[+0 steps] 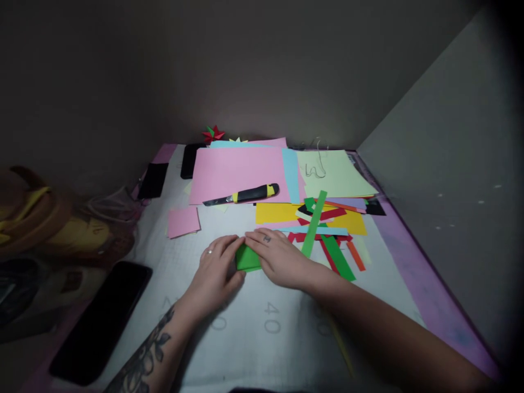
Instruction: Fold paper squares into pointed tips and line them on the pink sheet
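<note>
A small piece of green paper [248, 260], which looks folded along its near edge, lies on the white mat [229, 338] between my hands. My left hand [216, 267] grips its left side, thumb at the near corner and fingertips at the far corner. Over the right part of the paper lies my right hand [278, 256], its fingertips at the far edge close to the left fingertips. That part of the sheet is hidden under the hand. Beyond the hands rests a black and yellow utility knife [249, 194] with its blade out.
Coloured paper strips [315, 224] are heaped at right over a yellow sheet [354, 222]. Pink sheets [237, 169] and pale green sheets [331, 169] lie at the back, near a red paper star [213, 134]. Small pink squares [183, 222] and a black phone [102, 322] are at left.
</note>
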{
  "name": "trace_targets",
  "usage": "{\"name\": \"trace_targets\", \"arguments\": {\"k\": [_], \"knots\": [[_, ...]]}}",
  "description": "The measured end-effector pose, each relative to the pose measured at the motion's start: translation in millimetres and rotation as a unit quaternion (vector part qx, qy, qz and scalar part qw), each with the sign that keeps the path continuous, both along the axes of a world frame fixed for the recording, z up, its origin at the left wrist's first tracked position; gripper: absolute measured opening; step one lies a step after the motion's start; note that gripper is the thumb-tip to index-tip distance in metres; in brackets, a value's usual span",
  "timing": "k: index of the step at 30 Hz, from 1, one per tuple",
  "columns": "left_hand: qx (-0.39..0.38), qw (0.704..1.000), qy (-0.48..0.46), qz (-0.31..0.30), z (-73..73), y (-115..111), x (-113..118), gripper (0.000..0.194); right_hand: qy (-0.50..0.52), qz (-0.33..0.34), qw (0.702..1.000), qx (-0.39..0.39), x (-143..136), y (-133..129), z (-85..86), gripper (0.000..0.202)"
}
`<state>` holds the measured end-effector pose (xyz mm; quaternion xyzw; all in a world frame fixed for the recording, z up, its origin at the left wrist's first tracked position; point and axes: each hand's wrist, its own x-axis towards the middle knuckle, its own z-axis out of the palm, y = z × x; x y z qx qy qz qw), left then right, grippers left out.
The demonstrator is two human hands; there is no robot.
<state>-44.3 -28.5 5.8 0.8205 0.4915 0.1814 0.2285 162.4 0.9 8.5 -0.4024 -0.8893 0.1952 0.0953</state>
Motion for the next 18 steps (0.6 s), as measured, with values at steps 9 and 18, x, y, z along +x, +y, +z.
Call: {"name": "trace_targets", "arguments": {"k": [9, 18], "knots": [[-0.014, 1.0, 0.0, -0.003, -0.5, 2, -4, 0.065, 0.019, 0.115, 0.993, -0.002, 4, 21, 1.8, 0.053], [0.109, 0.988, 0.102, 0.05, -0.2, -54, 14, 0.024, 0.029, 0.112, 0.993, -0.029, 8, 22, -0.8, 0.055]]}}
